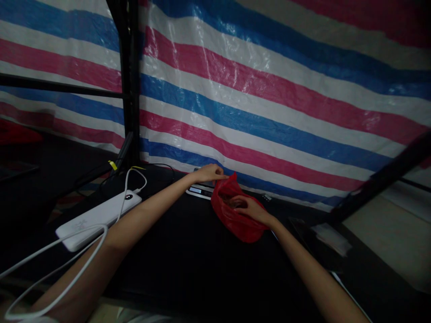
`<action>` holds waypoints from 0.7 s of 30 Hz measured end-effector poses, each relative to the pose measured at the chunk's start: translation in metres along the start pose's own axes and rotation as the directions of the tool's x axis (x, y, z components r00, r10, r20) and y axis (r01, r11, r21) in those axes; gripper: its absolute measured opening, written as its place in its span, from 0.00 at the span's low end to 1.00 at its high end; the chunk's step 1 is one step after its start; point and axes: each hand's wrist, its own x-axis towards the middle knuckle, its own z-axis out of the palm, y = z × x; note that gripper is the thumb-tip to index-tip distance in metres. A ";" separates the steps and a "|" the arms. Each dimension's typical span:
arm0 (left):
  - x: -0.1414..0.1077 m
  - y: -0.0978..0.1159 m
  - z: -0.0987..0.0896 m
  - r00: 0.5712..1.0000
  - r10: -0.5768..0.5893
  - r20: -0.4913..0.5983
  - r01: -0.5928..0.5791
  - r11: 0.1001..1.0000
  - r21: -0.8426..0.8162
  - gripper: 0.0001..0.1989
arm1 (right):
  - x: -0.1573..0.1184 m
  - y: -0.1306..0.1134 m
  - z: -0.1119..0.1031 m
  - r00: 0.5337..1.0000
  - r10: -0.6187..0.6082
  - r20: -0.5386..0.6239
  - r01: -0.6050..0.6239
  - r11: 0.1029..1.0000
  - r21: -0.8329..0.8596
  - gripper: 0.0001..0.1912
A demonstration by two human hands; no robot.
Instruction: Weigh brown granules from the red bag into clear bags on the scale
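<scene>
A red plastic bag point(240, 229) lies on the black table with its mouth facing up and left. My left hand point(210, 172) pinches the top edge of the bag between thumb and fingers. Inside the bag's mouth are the curled fingers of my right hand point(249, 209), next to something brownish that is too dark to name. Whatever those fingertips grip is hidden. Just behind and left of the bag, partly covered by it and by my left hand, sits a small white digital scale point(198, 192) with a lit display.
A white power bank point(99, 220) with a looping white cable point(103, 237) lies left, beside and across my left forearm. A striped plastic sheet point(235, 107) hangs behind the table, with a black metal post point(131, 89). Clear plastic packaging point(332, 237) lies at right.
</scene>
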 end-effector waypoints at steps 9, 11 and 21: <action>0.006 -0.020 0.015 0.995 -0.035 0.096 0.058 0.968 -0.242 0.19 | 0.016 0.008 -0.055 0.979 0.191 -0.074 -0.195 0.980 -0.045 0.24; 0.006 -0.021 0.023 0.986 -0.073 0.149 0.121 0.931 -0.346 0.19 | 0.022 0.005 -0.068 0.979 0.204 -0.006 -0.204 0.978 -0.051 0.24; -0.002 -0.049 -0.001 0.969 0.002 -0.246 0.014 0.998 0.063 0.33 | 0.007 -0.011 -0.088 0.967 0.253 0.025 -0.253 0.967 -0.019 0.26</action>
